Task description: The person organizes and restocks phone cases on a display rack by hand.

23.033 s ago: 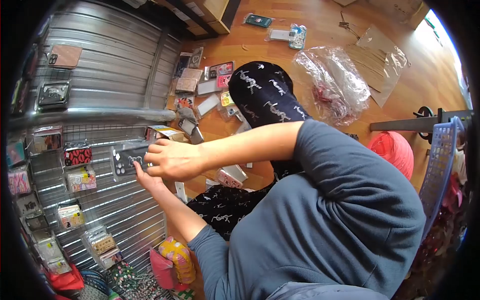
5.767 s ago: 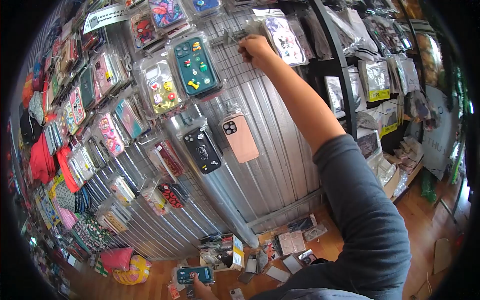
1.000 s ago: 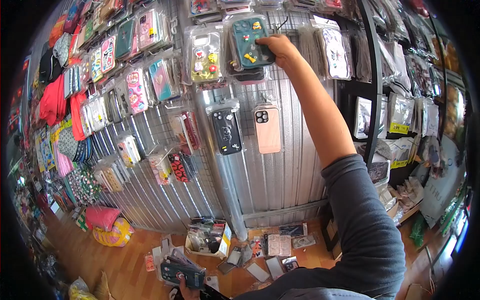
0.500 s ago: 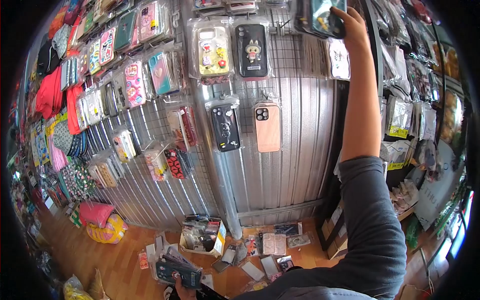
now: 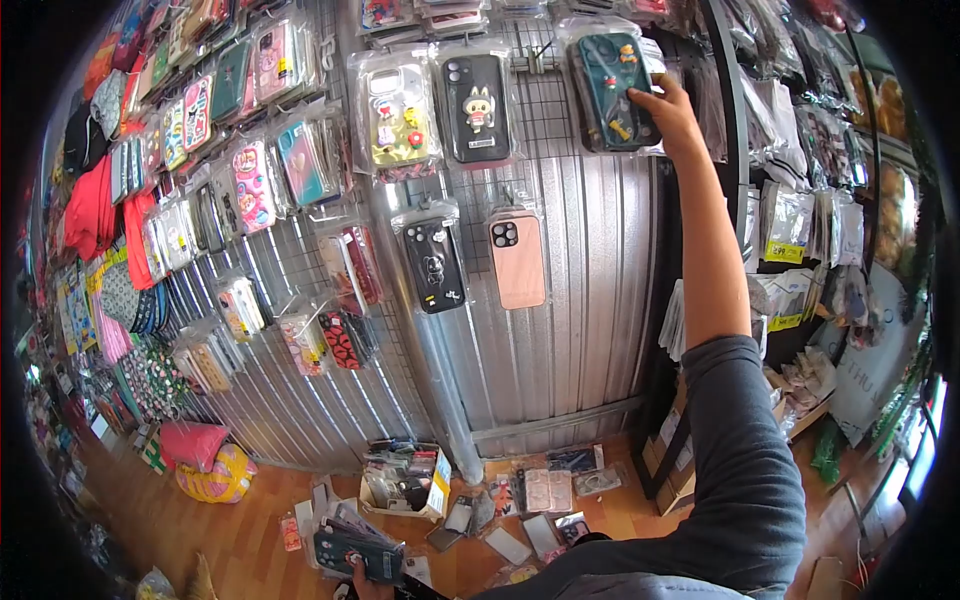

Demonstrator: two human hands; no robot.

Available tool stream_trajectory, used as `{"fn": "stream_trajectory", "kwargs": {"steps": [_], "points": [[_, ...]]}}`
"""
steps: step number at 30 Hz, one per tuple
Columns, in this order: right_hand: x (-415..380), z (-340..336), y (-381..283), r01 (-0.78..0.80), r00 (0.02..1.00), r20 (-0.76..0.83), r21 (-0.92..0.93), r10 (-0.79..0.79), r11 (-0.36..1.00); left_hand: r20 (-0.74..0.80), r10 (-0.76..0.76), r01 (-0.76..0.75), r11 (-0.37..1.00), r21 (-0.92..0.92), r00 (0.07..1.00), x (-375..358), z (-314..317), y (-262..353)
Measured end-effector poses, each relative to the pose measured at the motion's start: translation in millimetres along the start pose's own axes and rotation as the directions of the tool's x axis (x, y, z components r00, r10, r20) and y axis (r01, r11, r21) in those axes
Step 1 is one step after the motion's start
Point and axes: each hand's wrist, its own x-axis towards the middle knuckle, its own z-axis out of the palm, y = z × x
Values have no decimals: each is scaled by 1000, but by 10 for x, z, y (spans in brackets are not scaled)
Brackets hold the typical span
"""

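Note:
My right hand is raised at the upper right, its fingers closed on the edge of a dark green phone case in clear packaging, which hangs against the wire grid. Low in the view, my left hand grips a stack of packaged phone cases, a dark green one on top. Left of the raised case hang a black case with a cartoon figure and a yellow case. Below them are a black case and a pink case.
Packaged cases hang in rows on the left grid. On the wooden floor stands a box of cases, with loose packages beside it. A black rack holds packaged goods at the right. A yellow and pink bundle lies lower left.
My right hand has come down and slightly left with the green case, whose front now faces me. The view has shifted a little, moving the hanging cases left.

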Motion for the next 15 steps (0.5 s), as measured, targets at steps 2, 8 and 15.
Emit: {"fn": "stream_trajectory", "kwargs": {"steps": [2, 8, 15], "points": [[-98, 113, -32, -22, 999, -28, -14, 22, 1000, -48, 7, -8, 1000, -14, 999, -21, 52, 5], [-157, 247, 33, -60, 998, -26, -98, 58, 993, -59, -30, 35, 996, 77, 998, 150, -65, 32], [-137, 359, 256, 60, 998, 7, -171, -60, 983, -60, -51, 55, 995, 80, 997, 161, -27, 27]]}}
